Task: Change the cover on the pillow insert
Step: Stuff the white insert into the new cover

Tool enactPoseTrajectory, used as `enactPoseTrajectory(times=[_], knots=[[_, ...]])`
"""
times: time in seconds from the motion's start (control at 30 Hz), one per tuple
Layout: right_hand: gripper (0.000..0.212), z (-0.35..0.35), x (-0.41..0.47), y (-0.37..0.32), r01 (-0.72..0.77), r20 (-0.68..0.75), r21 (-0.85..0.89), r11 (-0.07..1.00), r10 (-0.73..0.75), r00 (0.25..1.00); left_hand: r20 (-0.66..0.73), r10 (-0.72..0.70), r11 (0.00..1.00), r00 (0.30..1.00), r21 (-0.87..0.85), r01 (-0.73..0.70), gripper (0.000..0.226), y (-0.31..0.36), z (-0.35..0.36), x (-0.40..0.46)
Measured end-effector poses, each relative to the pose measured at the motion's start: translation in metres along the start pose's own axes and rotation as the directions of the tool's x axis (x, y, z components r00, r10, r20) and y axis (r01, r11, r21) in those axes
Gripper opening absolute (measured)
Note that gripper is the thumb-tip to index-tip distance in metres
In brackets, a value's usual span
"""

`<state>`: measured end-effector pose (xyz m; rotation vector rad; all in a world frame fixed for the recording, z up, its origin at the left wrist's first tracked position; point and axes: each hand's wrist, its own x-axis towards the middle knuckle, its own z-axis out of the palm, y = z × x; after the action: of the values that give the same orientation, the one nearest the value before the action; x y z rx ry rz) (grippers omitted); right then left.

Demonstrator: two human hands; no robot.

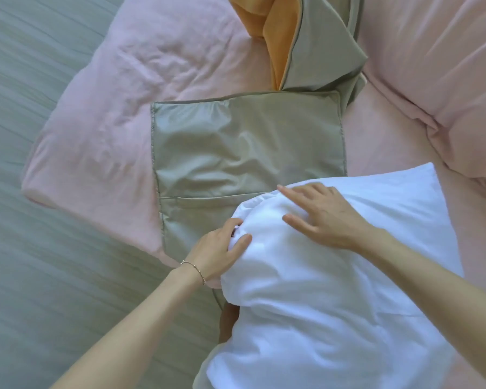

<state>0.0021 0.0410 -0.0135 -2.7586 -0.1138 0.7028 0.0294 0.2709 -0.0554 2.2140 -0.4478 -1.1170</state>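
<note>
A white pillow insert (334,299) lies at the lower right of the bed, its far left corner bunched up. A sage green pillow cover (242,144) lies flat just beyond it on the pink bedding, its open end toward the insert. My left hand (222,248) grips the bunched corner of the insert at the cover's opening. My right hand (323,217) lies flat on top of the insert with fingers spread, pressing it down.
A second cover, green outside and orange inside (295,43), lies crumpled at the top centre. Pink pillows (446,88) sit at the right and a pink duvet (118,116) at the left. A grey-green sheet (40,248) covers the bed's left side.
</note>
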Motion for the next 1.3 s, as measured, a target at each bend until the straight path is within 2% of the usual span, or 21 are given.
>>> enactPoseTrajectory(times=[0.07, 0.13, 0.2, 0.27, 0.3, 0.37, 0.47, 0.53, 0.73, 0.8, 0.87, 1.03, 1.13, 1.2, 1.3], knots=[[0.079, -0.002, 0.0, 0.013, -0.03, 0.044, -0.019, 0.999, 0.031, 0.999, 0.016, -0.006, 0.996, 1.0, 0.093, 0.004, 0.042, 0.002, -0.002, -0.003], [0.086, 0.0, -0.002, 0.018, -0.042, 0.158, -0.059, 0.997, 0.051, 0.986, -0.004, 0.018, 0.969, 1.0, 0.246, -0.016, 0.046, 0.002, -0.001, -0.001], [0.092, 0.006, -0.006, 0.012, -0.026, 0.184, -0.088, 0.996, 0.042, 0.982, -0.15, 0.183, 0.94, 0.972, 0.317, -0.128, 0.049, -0.001, -0.006, 0.003], [0.093, 0.008, -0.011, 0.0, 0.007, 0.131, -0.079, 0.997, 0.004, 0.991, -0.381, 0.309, 0.931, 0.871, 0.309, -0.195, 0.041, -0.012, -0.016, 0.016], [0.093, 0.008, -0.013, -0.006, 0.033, 0.112, -0.069, 0.997, -0.025, 0.993, -0.464, 0.313, 0.931, 0.829, 0.324, -0.171, 0.037, -0.016, -0.023, 0.023], [0.087, 0.011, -0.016, -0.017, 0.076, 0.081, -0.062, 0.995, -0.071, 0.994, -0.497, 0.266, 0.928, 0.826, 0.364, -0.08, 0.033, -0.022, -0.039, 0.038], [0.064, 0.021, -0.017, -0.026, 0.057, 0.018, -0.053, 0.997, -0.056, 0.998, -0.447, 0.147, 0.954, 0.882, 0.301, -0.007, 0.027, -0.031, -0.056, 0.057], [0.06, 0.034, -0.017, -0.026, 0.07, -0.112, -0.074, 0.995, -0.078, 0.991, -0.398, 0.116, 0.965, 0.91, 0.264, -0.007, 0.015, -0.034, -0.062, 0.065], [0.05, 0.049, -0.011, -0.03, 0.062, -0.246, -0.132, 0.989, -0.093, 0.965, -0.194, 0.244, 0.884, 0.95, 0.446, -0.136, 0.019, -0.033, -0.072, 0.077], [0.05, 0.051, -0.007, -0.034, 0.065, -0.243, -0.162, 0.985, -0.104, 0.965, -0.092, 0.32, 0.817, 0.943, 0.53, -0.226, 0.018, -0.033, -0.073, 0.081], [0.051, 0.055, -0.004, -0.036, 0.068, -0.229, -0.158, 0.985, -0.103, 0.968, -0.004, 0.377, 0.707, 0.926, 0.648, -0.285, 0.016, -0.034, -0.073, 0.084], [0.047, 0.053, 0.004, -0.036, 0.063, -0.278, -0.134, 0.989, -0.099, 0.955, 0.093, 0.428, 0.53, 0.899, 0.78, -0.333, 0.031, -0.035, -0.063, 0.088], [0.039, 0.048, 0.005, -0.036, 0.072, -0.341, -0.112, 0.991, -0.106, 0.934, 0.107, 0.447, 0.537, 0.888, 0.762, -0.362, 0.03, -0.035, -0.066, 0.092], [0.036, 0.048, 0.004, -0.037, 0.072, -0.367, -0.129, 0.989, -0.115, 0.923, 0.075, 0.449, 0.58, 0.89, 0.733, -0.355, 0.019, -0.03, -0.071, 0.093], [0.036, 0.047, 0.004, -0.039, 0.063, -0.368, -0.15, 0.987, -0.115, 0.923, 0.061, 0.349, 0.711, 0.935, 0.633, -0.307, 0.005, -0.024, -0.073, 0.091]])
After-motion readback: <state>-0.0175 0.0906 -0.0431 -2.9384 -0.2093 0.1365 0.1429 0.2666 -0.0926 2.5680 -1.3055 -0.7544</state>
